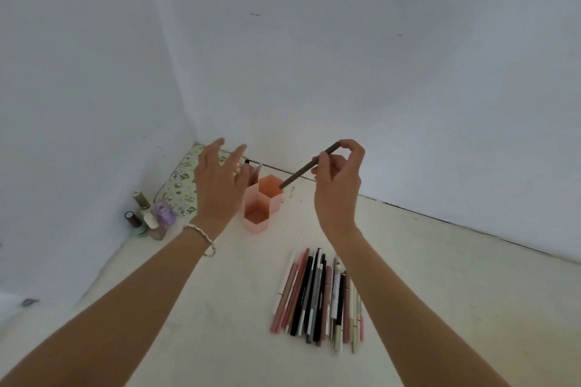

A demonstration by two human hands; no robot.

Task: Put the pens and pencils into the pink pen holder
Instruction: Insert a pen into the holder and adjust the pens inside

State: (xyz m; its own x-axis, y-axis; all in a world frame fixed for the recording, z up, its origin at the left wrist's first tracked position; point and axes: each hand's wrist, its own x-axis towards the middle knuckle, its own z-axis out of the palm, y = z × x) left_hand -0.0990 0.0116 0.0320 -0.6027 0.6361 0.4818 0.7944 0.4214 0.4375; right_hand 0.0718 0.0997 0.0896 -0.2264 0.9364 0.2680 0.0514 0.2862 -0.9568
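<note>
The pink pen holder, made of hexagonal cups, stands on the white table near the back wall. My right hand pinches a dark grey pencil slanted down to the left, its lower tip at the rim of the taller back cup. My left hand hovers with fingers spread just left of the holder, hiding part of it. A few dark items stick up behind that hand. Several pens and pencils lie side by side on the table in front, below my right wrist.
Several nail polish bottles stand at the left by the wall. A floral pouch lies in the back corner behind my left hand. White walls close off the table at the back and left.
</note>
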